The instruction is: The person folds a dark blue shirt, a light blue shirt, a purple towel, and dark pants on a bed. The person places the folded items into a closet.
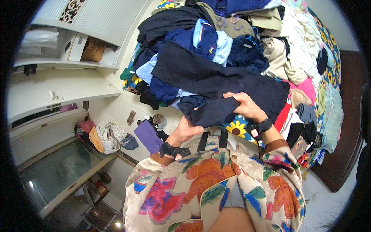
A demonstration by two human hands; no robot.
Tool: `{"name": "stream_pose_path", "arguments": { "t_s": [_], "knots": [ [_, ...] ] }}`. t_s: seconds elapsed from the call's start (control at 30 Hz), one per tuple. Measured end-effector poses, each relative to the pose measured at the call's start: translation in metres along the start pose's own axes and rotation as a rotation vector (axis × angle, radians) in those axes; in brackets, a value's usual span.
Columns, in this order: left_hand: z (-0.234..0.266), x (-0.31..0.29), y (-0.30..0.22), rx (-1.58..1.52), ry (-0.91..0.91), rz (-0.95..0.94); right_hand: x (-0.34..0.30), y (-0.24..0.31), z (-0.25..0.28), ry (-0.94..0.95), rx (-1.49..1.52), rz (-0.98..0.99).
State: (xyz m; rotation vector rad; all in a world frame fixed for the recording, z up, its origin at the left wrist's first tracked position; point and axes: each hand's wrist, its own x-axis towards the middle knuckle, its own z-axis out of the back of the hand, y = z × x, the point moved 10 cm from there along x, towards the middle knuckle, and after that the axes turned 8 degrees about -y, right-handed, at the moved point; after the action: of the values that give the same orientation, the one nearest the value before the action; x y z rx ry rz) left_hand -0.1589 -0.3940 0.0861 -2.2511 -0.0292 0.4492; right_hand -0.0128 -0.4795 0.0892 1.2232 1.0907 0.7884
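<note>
A pair of what look like black trousers [201, 75] lies across the heaped clothes, one long part reaching to the upper left. My left hand [183, 132] grips the near edge of this dark cloth, its thumb pointing right and its fingers hidden behind the fabric. On the other side my right hand [249, 108] is closed on the same cloth, thumb on top. Between both hands a folded section of it is held up, close to my body. Navy garments [195, 42] and a light blue shirt [223, 48] lie just beyond.
The bed, with a sunflower sheet [236, 129], carries piled clothes, white ones [305, 46] at the right and purple hangers [231, 24] at the back. A dark wooden board [346, 123] stands at the right. Purple cloth [148, 137] and a sock [131, 117] lie on the floor. White cabinets [62, 91] line the left.
</note>
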Motion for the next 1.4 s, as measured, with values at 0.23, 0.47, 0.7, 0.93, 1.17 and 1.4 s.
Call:
{"name": "stream_pose_path", "arguments": {
  "t_s": [0.23,0.47,0.7,0.93,1.17,1.4],
  "knots": [
    [0.102,0.015,-0.056,-0.069,-0.451,-0.297,0.092,0.063,0.025,-0.302,0.062,0.212],
    [0.246,0.070,-0.079,-0.203,-0.842,-0.444,0.257,0.028,0.024,-0.453,-0.164,0.221],
    [0.340,0.110,-0.002,0.023,-1.015,0.030,0.311,-0.059,0.033,-0.617,-0.551,0.002],
    [0.372,0.096,-0.004,0.274,-1.221,-0.099,0.330,-0.062,0.033,-0.594,-0.654,0.013],
    [0.373,0.097,0.013,-0.118,-1.380,0.096,0.358,-0.066,0.025,-0.532,-0.859,-0.071],
    [0.359,0.114,0.007,-0.241,-1.105,0.096,0.362,-0.067,0.010,-0.508,-0.713,-0.182]
  ]
}}
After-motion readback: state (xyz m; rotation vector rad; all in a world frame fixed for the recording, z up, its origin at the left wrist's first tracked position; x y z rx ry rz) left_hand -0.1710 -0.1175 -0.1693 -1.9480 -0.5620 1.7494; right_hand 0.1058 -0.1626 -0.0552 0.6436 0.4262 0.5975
